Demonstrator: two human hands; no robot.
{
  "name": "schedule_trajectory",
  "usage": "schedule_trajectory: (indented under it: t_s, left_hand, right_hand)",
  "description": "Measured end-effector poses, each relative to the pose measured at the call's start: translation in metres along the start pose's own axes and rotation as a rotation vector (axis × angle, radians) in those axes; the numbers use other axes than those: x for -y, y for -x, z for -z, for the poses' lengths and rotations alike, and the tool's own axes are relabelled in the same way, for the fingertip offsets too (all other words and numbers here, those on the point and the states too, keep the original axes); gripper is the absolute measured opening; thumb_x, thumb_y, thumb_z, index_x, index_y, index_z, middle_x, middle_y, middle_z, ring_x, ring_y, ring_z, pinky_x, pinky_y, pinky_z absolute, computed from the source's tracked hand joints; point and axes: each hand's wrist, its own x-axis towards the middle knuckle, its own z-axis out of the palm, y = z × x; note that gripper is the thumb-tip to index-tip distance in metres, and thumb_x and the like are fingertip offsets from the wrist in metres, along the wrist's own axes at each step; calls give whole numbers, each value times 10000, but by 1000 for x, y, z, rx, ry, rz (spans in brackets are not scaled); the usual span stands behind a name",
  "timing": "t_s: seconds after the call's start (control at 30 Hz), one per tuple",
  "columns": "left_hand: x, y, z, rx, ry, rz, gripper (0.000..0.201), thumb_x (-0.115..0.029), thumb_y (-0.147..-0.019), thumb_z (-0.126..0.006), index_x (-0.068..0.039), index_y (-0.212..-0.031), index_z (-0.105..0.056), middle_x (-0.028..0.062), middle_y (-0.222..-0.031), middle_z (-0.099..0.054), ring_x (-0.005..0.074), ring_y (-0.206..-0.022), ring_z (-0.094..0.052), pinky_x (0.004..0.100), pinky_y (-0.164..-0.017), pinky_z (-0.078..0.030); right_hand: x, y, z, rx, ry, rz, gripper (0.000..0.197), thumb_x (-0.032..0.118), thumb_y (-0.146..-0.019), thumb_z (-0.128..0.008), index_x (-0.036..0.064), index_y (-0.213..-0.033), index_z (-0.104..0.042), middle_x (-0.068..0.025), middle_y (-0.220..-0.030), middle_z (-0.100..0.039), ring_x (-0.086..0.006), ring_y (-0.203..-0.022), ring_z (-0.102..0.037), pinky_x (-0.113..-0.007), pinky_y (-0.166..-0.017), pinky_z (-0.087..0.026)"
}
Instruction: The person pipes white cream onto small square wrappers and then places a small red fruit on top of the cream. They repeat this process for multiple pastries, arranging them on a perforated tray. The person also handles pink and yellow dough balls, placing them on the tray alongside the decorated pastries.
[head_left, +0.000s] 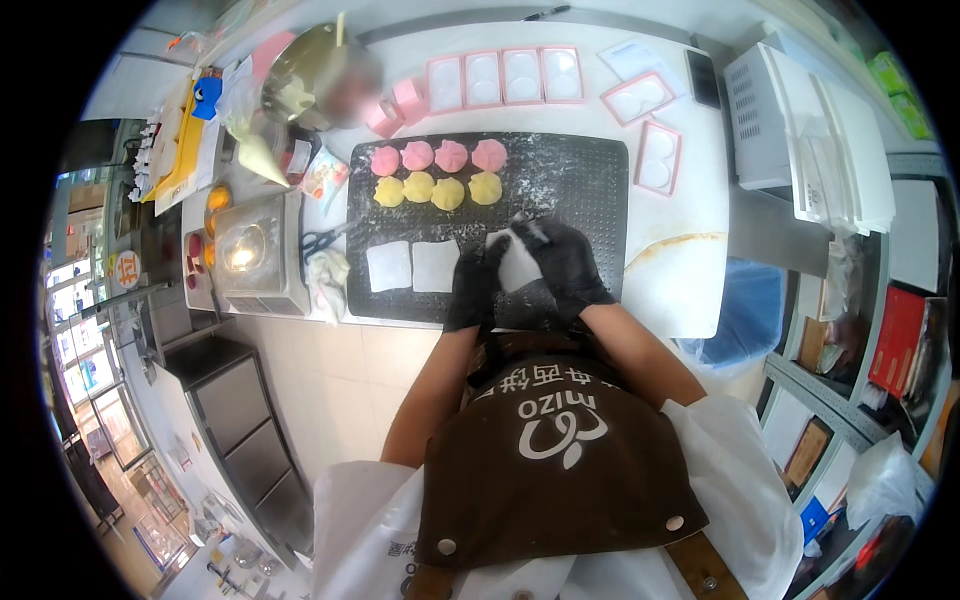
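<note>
My left hand [474, 284] and my right hand [571, 266], both in black gloves, pinch a thin white dough sheet [518, 266] between them above the front of the black mat [590, 172]. White powder marks the right fingertips. Two more square dough sheets, one [389, 266] at the left and another [434, 266] close to my left hand, lie flat on the mat. Farther back sits a row of pink pleated balls [451, 156], with a row of yellow pleated balls [450, 193] in front of it.
Pink-edged boxes with clear trays [522, 76] line the back. A steel mixing bowl [300, 75], a piping bag [258, 158], scissors [322, 240] and a scale [250, 256] stand left. At right are a phone [703, 79], a white appliance [765, 120] and a blue-lined bin [745, 312].
</note>
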Motion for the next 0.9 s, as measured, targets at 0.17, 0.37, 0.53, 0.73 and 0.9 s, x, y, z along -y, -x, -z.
schedule_trajectory:
  t_s: [0.17, 0.37, 0.53, 0.73, 0.9]
  left_hand:
    - [9, 2, 8, 273, -46, -355, 404, -28, -907, -691, -33, -1298, -590, 47, -966, -698, 119, -922, -637, 272, -833, -525]
    - [-24, 16, 26, 434, -257, -45, 300, -142, -951, -673, -32, -1230, -655, 58, -1041, -717, 129, -971, -639, 267, -840, -508]
    - [-6, 17, 36, 250, -21, -165, 287, -269, -987, -644, -31, -1135, -704, 34, -985, -698, 109, -900, -626, 266, -769, -483]
    - [-11, 28, 43, 59, -127, -272, 298, -304, -992, -639, -56, -1147, -697, -31, -837, -610, 64, -647, -478, 230, -569, -377]
    - [-38, 47, 34, 46, 46, 4, 292, -282, -1005, -627, -63, -1192, -679, -25, -863, -628, 60, -639, -470, 221, -544, -353]
  right_hand:
    - [45, 7, -21, 615, 1682, 249, 316, 247, -967, -562, -25, -1065, -691, -169, -1054, -710, -333, -1064, -655, -408, -934, -505]
    - [30, -17, 5, 511, 1209, 270, 347, 374, -947, -594, 57, -1015, -718, -161, -973, -717, -318, -951, -677, -404, -864, -520]
    - [51, -13, -15, 334, 1365, 86, 444, 466, -977, -563, 53, -999, -726, -164, -931, -716, -268, -869, -673, -371, -832, -525]
    - [-2, -37, 30, 148, 644, -271, 546, 526, -1006, -527, 14, -1105, -692, -69, -854, -680, -143, -708, -621, -320, -670, -507]
    - [-36, -10, 25, 232, 311, -91, 403, 417, -1031, -544, 47, -1123, -677, 14, -820, -642, -118, -706, -580, -290, -669, -481]
